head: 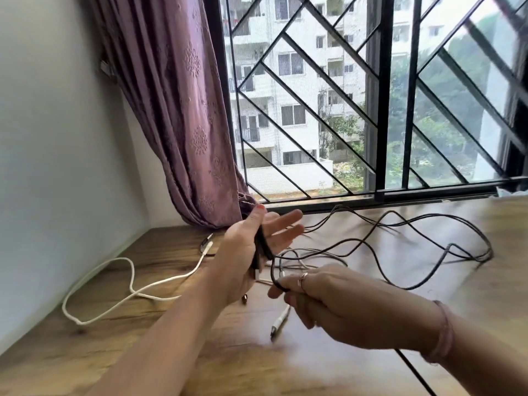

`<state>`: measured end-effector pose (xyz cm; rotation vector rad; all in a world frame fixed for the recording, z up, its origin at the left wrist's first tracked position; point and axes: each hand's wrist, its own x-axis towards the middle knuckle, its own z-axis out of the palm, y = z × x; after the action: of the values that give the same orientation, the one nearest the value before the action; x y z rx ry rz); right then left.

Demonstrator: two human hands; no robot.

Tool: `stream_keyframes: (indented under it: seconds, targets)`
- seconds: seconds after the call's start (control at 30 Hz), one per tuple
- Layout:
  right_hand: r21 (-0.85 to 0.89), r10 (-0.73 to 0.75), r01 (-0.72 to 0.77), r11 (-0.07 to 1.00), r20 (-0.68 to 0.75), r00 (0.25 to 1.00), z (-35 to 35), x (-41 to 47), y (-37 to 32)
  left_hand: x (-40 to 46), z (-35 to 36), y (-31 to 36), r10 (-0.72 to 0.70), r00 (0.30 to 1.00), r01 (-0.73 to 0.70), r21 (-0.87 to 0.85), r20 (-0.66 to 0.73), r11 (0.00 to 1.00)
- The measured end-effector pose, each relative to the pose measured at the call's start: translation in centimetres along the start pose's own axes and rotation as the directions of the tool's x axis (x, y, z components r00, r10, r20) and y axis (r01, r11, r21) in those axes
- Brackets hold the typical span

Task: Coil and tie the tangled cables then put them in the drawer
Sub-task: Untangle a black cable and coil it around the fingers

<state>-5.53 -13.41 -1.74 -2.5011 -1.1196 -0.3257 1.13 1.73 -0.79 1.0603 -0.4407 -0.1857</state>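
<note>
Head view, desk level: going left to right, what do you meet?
White cable → left hand gripping coiled black cable → right hand pinching the black cable, whose loose loops sprawl furthest right.

A thin black cable (371,224) with a matt, rubbery-looking sheath runs from the grip across a counter (343,367) of brown wood grain with a soft sheen. Left of the grip lies a smooth white plastic-coated cable (131,284). Behind hangs a mauve cloth curtain (177,110), embossed, beside dark metal window bars (328,110).

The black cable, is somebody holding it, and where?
Yes. The left hand holds coiled turns of the black cable against its palm with the thumb; the right hand pinches the next loop.
</note>
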Motion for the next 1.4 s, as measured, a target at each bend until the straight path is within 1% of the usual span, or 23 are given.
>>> stream_keyframes:
  seconds: [0.1, 0.17, 0.23, 0.3, 0.37, 0.47, 0.5, 0.57, 0.63, 0.7, 0.77, 0.8, 0.87, 0.93, 0.97, 1.03, 1.07, 1.1, 1.13, 1.23, 1.33, 1.37, 1.4]
  targets:
    - [-0.073, -0.039, 0.027, 0.997, -0.169, 0.985, -0.8, 0.1, 0.5, -0.6, 0.4, -0.6, -0.094, 0.994, 0.081, 0.204, 0.055, 0.976]
    - [-0.11, -0.062, 0.033, 0.993, -0.271, 0.961, -1.4, 0.2, 1.2, -0.9, 0.8, -1.1, -0.108, 0.986, 0.06, 0.331, 0.127, 0.942]
    - [-0.127, -0.043, 0.002, 0.992, -0.326, 0.945, -1.7, 0.2, 1.7, -1.3, 1.2, -1.6, -0.105, 0.975, 0.033, 0.344, 0.194, 0.938]
    - [-0.145, -0.055, -0.003, 0.989, -0.395, 0.917, -1.7, 0.1, 1.7, -1.5, 1.5, -1.9, -0.117, 0.969, 0.035, 0.346, 0.217, 0.937]
    - [-0.157, -0.068, -0.013, 0.987, -0.497, 0.865, -1.8, 0.1, 1.8, -1.5, 1.4, -2.0, -0.15, 0.968, 0.066, 0.376, 0.199, 0.924]
    - [-0.087, -0.009, -0.059, 0.994, -0.627, 0.779, -2.3, 0.0, 2.3, -1.4, 1.4, -2.4, -0.217, 0.951, 0.122, 0.375, 0.222, 0.919]
    - [-0.071, 0.017, -0.083, 0.994, -0.646, 0.763, -2.5, 0.0, 2.4, -1.4, 1.6, -2.5, -0.223, 0.947, 0.136, 0.339, 0.233, 0.931]
    - [-0.073, 0.058, -0.137, 0.988, -0.647, 0.76, -2.4, 0.0, 2.7, -1.4, 1.6, -2.5, -0.215, 0.952, 0.153, 0.266, 0.219, 0.952]
    - [-0.088, 0.091, -0.187, 0.978, -0.63, 0.771, -2.3, 0.1, 2.9, -1.4, 1.5, -2.2, -0.226, 0.942, 0.159, 0.266, 0.247, 0.951]
    - [-0.09, 0.11, -0.21, 0.974, -0.621, 0.776, -2.5, 0.2, 3.5, -1.4, 1.4, -1.8, -0.262, 0.915, 0.179, 0.274, 0.306, 0.945]
    - [-0.004, 0.178, -0.229, 0.974, -0.616, 0.768, -2.8, 0.3, 3.9, -1.4, 1.4, -1.5, -0.262, 0.904, 0.178, 0.262, 0.337, 0.949]
    - [0.086, 0.242, -0.238, 0.967, -0.597, 0.765, -2.8, 0.3, 4.0, -1.3, 1.3, -1.6, -0.242, 0.904, 0.159, 0.248, 0.353, 0.956]
    - [0.276, 0.372, -0.262, 0.925, -0.506, 0.778, -2.4, 0.4, 4.2, -1.3, 1.2, -1.6, -0.194, 0.908, 0.105, 0.247, 0.372, 0.963]
    - [0.48, 0.484, -0.293, 0.827, -0.344, 0.805, -2.0, 0.2, 4.3, -1.3, 1.1, -1.6, -0.161, 0.916, 0.056, 0.281, 0.367, 0.958]
    - [0.6, 0.528, -0.307, 0.738, -0.231, 0.817, -1.9, 0.1, 4.3, -1.3, 1.0, -1.6, -0.147, 0.921, 0.041, 0.287, 0.36, 0.957]
    - [0.8, 0.543, -0.333, 0.499, 0.011, 0.84, -1.8, 0.0, 4.2, -1.3, 0.8, -1.4, -0.114, 0.927, 0.02, 0.259, 0.356, 0.966]
    - [0.85, 0.526, -0.342, 0.401, 0.092, 0.846, -1.6, 0.0, 4.1, -1.2, 0.7, -1.2, -0.094, 0.932, 0.006, 0.244, 0.349, 0.97]
    - [0.863, 0.512, -0.358, 0.357, 0.14, 0.848, -1.3, 0.0, 4.1, -1.1, 0.6, -1.1, -0.074, 0.943, -0.004, 0.232, 0.326, 0.973]
    - [0.855, 0.504, -0.378, 0.355, 0.166, 0.848, -1.1, 0.0, 4.0, -0.9, 0.5, -1.1, -0.058, 0.956, -0.007, 0.218, 0.289, 0.976]
    - [0.774, 0.468, -0.446, 0.45, 0.221, 0.856, -0.4, 0.1, 3.5, -0.4, 0.2, -1.1, -0.018, 0.986, -0.014, 0.186, 0.168, 0.982]
    - [0.741, 0.367, -0.502, 0.447, 0.359, 0.858, 0.0, 0.0, 2.5, 0.0, -0.1, -1.1, 0.006, 0.994, -0.02, 0.123, 0.112, 0.992]
    - [0.73, 0.331, -0.506, 0.459, 0.389, 0.86, 0.1, 0.0, 2.1, 0.0, -0.2, -1.1, 0.019, 0.996, -0.03, 0.117, 0.092, 0.993]
    - [0.703, 0.307, -0.501, 0.505, 0.396, 0.865, 0.4, -0.1, 1.7, 0.1, -0.3, -1.0, 0.03, 0.997, -0.04, 0.125, 0.075, 0.991]
